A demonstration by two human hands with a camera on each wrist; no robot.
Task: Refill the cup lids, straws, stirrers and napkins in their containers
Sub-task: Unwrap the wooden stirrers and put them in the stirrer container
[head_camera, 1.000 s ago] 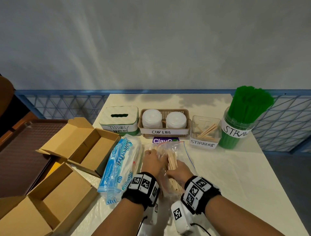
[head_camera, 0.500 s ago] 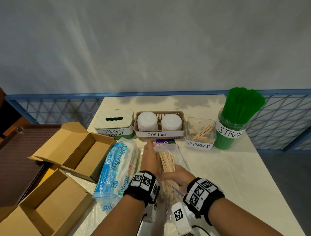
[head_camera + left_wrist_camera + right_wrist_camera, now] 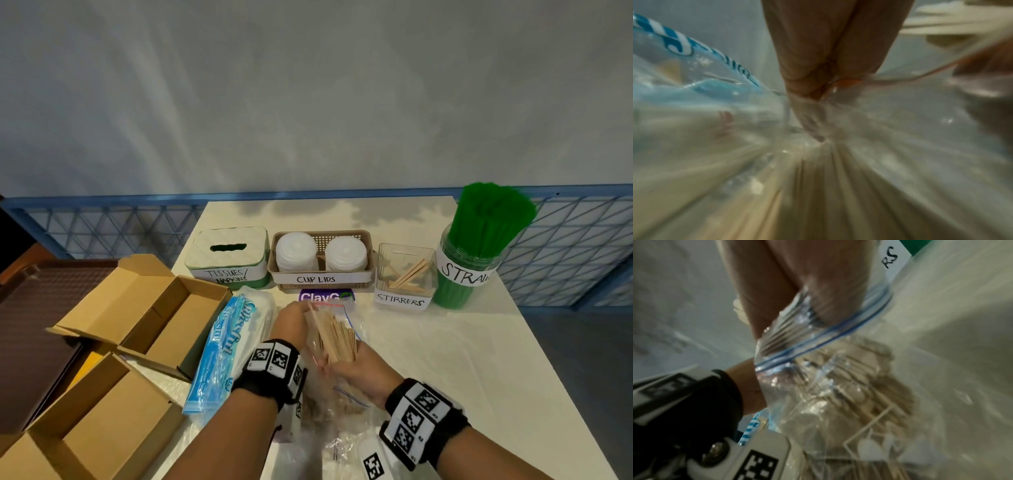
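My right hand [image 3: 344, 361] grips a bundle of wooden stirrers [image 3: 334, 334], lifted halfway out of a clear zip bag [image 3: 346, 404] that lies on the table in front of me. My left hand [image 3: 298, 310] pinches the bag's rim; in the left wrist view its fingers [image 3: 818, 65] hold the red-lined edge. The right wrist view shows more stirrers [image 3: 869, 394] still inside the bag. The clear stirrers container [image 3: 404, 274] holds a few sticks. A blue napkin pack [image 3: 222, 346] lies to the left.
Along the back stand a tissue box [image 3: 227, 257], a cup lids basket [image 3: 368, 270] with two lid stacks, and a jar of green straws [image 3: 469, 263]. Open cardboard boxes [image 3: 137, 308] and a brown tray [image 3: 27, 325] sit at the left. The table's edge runs down the right.
My right hand has drawn the stirrer bundle up and out through the bag's mouth. My left hand stays on the bag's rim.
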